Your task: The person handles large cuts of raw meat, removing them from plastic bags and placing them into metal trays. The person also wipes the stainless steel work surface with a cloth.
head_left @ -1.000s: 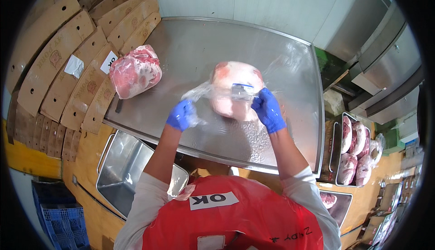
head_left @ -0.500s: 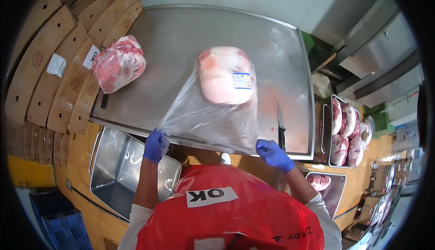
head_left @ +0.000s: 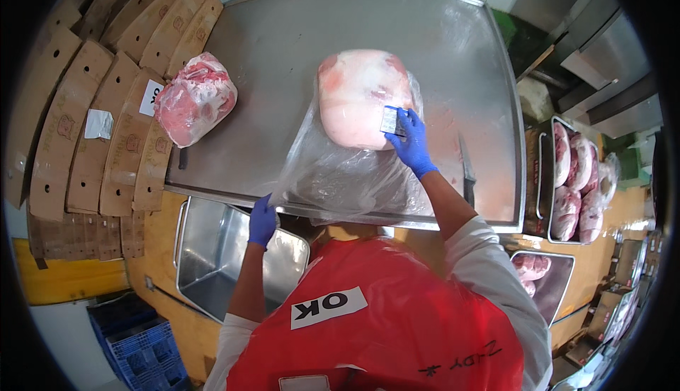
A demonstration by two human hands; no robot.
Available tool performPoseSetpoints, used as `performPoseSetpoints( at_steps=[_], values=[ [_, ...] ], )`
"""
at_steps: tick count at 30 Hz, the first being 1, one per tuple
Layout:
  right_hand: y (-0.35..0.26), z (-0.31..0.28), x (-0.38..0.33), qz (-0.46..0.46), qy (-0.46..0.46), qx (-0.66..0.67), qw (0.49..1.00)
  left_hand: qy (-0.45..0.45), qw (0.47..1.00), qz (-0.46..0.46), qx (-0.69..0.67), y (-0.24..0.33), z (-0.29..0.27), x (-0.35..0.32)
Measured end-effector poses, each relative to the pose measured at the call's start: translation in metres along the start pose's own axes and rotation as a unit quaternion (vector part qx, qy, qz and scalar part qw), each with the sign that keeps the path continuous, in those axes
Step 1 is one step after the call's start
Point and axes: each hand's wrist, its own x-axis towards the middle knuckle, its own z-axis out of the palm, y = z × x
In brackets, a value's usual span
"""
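Observation:
A large pale cut of meat (head_left: 358,97) lies in the middle of the steel table (head_left: 283,44), on a clear plastic bag (head_left: 340,182) that spreads toward me. My right hand (head_left: 413,144), in a blue glove, is at the meat's right side with its fingers closed at the edge of a small blue-and-white label (head_left: 390,120). By the front edge of the table, my left hand (head_left: 262,222), also gloved in blue, grips the bag's near left corner. The knife (head_left: 466,171) lies right of my right forearm. Another piece of meat (head_left: 197,100) rests at the table's left.
Folded cardboard boxes (head_left: 92,129) line the left side. Below the table's front edge sits a steel tub (head_left: 234,256). To the right, one steel bin (head_left: 552,231) holds several meat pieces, and a second bin (head_left: 556,295) stands nearer. Blue plastic pallets (head_left: 145,352) are at lower left.
My right hand has let go of the bag's near right corner and reached up to the label on the meat. The left hand keeps its hold on the bag. The view has shifted slightly.

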Motion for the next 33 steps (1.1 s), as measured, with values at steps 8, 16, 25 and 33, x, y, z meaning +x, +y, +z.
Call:
performPoseSetpoints(
  at_steps=[8,16,25,33],
  values=[
    [-0.035,0.034,-0.095,0.160,-0.229,0.098,0.955,-0.097,0.994,0.057,-0.003,0.052,0.109,0.034],
    [-0.052,0.055,-0.075,0.450,-0.238,0.250,0.824,-0.199,0.862,-0.219,-0.412,0.113,0.191,0.080],
    [-0.024,-0.001,-0.065,0.419,-0.241,0.328,0.812,-0.240,0.854,-0.218,-0.408,0.107,0.249,0.128],
    [0.104,0.017,-0.008,0.416,0.097,0.175,0.887,-0.201,0.881,-0.182,-0.388,0.119,0.243,0.118]
  ],
)
